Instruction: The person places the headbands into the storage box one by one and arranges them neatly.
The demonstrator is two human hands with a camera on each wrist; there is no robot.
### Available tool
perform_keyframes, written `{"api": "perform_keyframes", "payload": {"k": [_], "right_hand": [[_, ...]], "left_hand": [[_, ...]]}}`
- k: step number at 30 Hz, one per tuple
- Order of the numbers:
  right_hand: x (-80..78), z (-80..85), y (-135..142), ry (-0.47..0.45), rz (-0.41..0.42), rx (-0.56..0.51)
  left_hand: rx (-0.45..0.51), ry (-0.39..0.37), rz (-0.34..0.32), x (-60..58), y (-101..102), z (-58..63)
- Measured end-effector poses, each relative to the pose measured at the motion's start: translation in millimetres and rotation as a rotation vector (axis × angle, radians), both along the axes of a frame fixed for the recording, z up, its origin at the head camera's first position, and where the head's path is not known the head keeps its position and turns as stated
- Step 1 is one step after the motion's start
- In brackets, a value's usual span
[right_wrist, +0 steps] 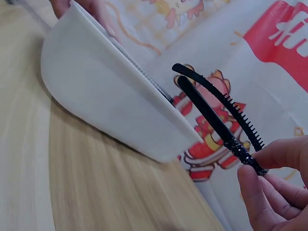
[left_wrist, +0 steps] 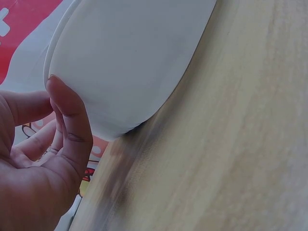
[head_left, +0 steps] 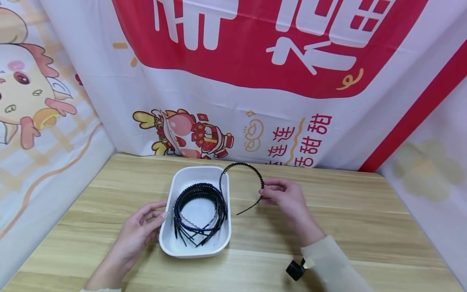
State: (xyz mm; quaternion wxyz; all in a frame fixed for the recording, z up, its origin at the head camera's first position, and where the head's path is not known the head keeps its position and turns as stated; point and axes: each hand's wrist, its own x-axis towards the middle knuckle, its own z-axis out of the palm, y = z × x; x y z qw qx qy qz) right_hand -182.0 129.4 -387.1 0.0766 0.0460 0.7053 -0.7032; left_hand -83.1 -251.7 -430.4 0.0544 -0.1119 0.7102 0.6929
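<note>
A white tub (head_left: pixel 195 253) sits on the table, holding several black headbands (head_left: pixel 200 188) nested in a ring. At its left side my left hand (head_left: pixel 140 229) holds the rim between thumb and fingers, as the left wrist view shows close up. To the right of the tub, my right hand (head_left: pixel 281 196) pinches one thin black headband (head_left: pixel 240 164) between thumb and fingers. This headband (right_wrist: pixel 207 108) has comb teeth inside and sparkling stones along the band. One end of it overlaps the tub's right rim in the head view.
The wood-grain table (head_left: pixel 350 219) carries the tub near its back edge. Printed cloth (head_left: pixel 233 79) in white and red hangs behind and at both sides. Near the right sleeve is a small black object (head_left: pixel 295 269).
</note>
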Motion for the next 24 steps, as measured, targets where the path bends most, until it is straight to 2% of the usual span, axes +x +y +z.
{"api": "perform_keyframes", "payload": {"k": [11, 17, 24], "right_hand": [[4.2, 5.6, -41, -0.004, 0.054, -0.004], [11.1, 0.3, -59, 0.014, 0.095, 0.006], [17.1, -3.0, -73, -0.009, 0.113, -0.058]], "left_hand": [[0.018, 0.002, 0.009, 0.1, 0, -1.0], [0.018, 0.007, 0.002, 0.2, -1, -1.2], [0.01, 0.01, -0.005, 0.5, -1, -1.8]]}}
